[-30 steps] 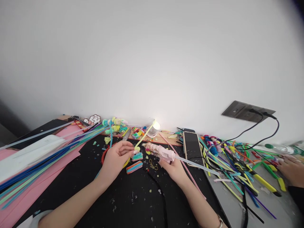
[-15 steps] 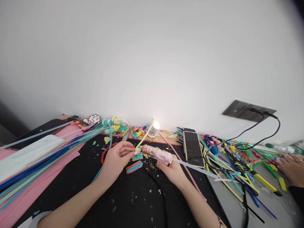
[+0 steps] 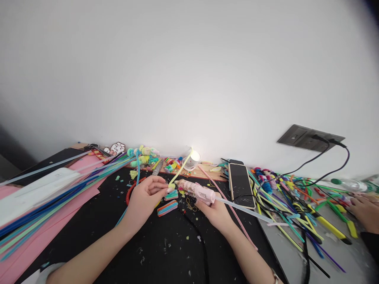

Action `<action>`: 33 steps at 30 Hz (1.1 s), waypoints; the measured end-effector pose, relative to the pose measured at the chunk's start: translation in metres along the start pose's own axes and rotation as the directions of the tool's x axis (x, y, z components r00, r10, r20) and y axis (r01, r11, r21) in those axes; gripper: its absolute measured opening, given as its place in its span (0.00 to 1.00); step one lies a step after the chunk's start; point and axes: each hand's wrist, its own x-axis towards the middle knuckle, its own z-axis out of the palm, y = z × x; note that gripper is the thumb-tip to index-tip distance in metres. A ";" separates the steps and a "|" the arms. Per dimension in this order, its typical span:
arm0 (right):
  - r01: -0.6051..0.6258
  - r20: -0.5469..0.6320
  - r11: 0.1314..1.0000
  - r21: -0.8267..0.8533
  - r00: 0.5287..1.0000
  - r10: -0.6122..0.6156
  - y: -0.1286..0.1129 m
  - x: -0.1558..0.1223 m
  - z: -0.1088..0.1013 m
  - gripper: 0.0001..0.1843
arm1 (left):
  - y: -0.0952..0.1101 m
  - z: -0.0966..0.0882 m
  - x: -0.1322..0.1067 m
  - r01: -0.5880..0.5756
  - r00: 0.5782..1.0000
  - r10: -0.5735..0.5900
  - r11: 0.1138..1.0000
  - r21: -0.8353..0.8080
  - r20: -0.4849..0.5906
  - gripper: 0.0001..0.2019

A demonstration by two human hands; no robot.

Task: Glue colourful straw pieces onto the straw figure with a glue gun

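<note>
My left hand (image 3: 151, 194) pinches a yellow pipe cleaner (image 3: 181, 169) near its coiled lower end; the free length slants up toward a small white cup (image 3: 193, 160). Wrapped around a pink glue gun (image 3: 197, 191) is my right hand (image 3: 215, 213), partly hidden under the gun's body. The gun's nozzle points left, close beside the yellow coil; whether they touch I cannot tell. A clear glue stick (image 3: 242, 209) sticks out of its back end. Just below the left fingertips lie short striped bundles of pipe cleaner, one orange and blue (image 3: 167, 208), one teal (image 3: 171, 195).
Long pipe cleaners (image 3: 59, 213) lie over pink paper (image 3: 85, 193) at left. A phone (image 3: 241, 184) rests right of the glue gun. Farther right are yellow-black pliers (image 3: 328, 228), mixed pipe cleaners and another person's hand (image 3: 365, 211). Cords run to a wall socket (image 3: 310, 138).
My hands hold nearly the same pose, with the glue gun's nozzle still by the yellow coil. The other person's hand at far right has shifted slightly.
</note>
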 end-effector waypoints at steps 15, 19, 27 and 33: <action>0.005 0.016 1.000 -0.015 1.000 -0.005 -0.002 0.000 0.000 0.09 | -0.008 -0.005 0.004 -0.020 0.998 0.019 1.000 -0.011 -0.056 0.15; -0.002 0.030 0.998 -0.069 1.000 0.004 -0.005 0.000 0.000 0.05 | -0.010 -0.006 0.004 -0.027 0.999 0.027 0.999 -0.017 -0.041 0.14; -0.001 0.049 0.995 -0.100 0.999 0.006 -0.007 0.000 0.000 0.06 | -0.008 -0.006 0.004 -0.047 0.998 0.047 0.999 0.004 -0.028 0.16; 0.017 -0.004 0.997 -0.080 1.000 -0.018 0.000 0.001 0.000 0.04 | -0.006 -0.006 0.005 -0.057 0.997 0.059 0.998 0.037 -0.053 0.16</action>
